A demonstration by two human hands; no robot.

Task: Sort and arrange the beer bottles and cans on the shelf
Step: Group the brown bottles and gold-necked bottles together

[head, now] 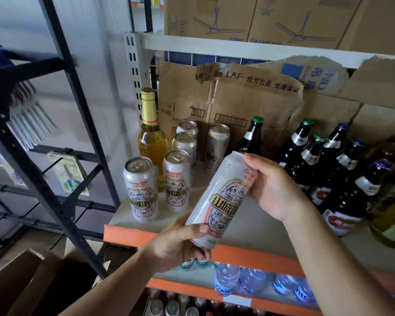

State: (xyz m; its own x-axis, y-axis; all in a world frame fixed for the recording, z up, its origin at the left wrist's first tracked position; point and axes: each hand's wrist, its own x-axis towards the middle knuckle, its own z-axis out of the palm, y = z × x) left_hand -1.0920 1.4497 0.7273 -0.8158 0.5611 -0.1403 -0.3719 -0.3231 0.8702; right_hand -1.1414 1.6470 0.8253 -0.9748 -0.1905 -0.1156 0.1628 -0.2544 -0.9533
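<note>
Both my hands hold one white beer can (219, 199), tilted with its top to the upper right, in front of the shelf (160, 233). My left hand (178, 242) grips its bottom end; my right hand (274, 185) grips its top end. On the shelf's left stand several matching white cans (140, 188) upright in rows. A tall clear bottle of yellow beer (151, 137) with gold foil stands behind them. Several dark brown bottles (324, 169) with green and blue caps fill the shelf's right side.
Torn cardboard (237, 101) leans against the shelf's back. Boxes (249, 17) sit on the shelf above. Water bottles (240, 281) and more cans fill the lower shelves. A black metal rack (62, 124) stands to the left; an open carton (21, 283) lies on the floor.
</note>
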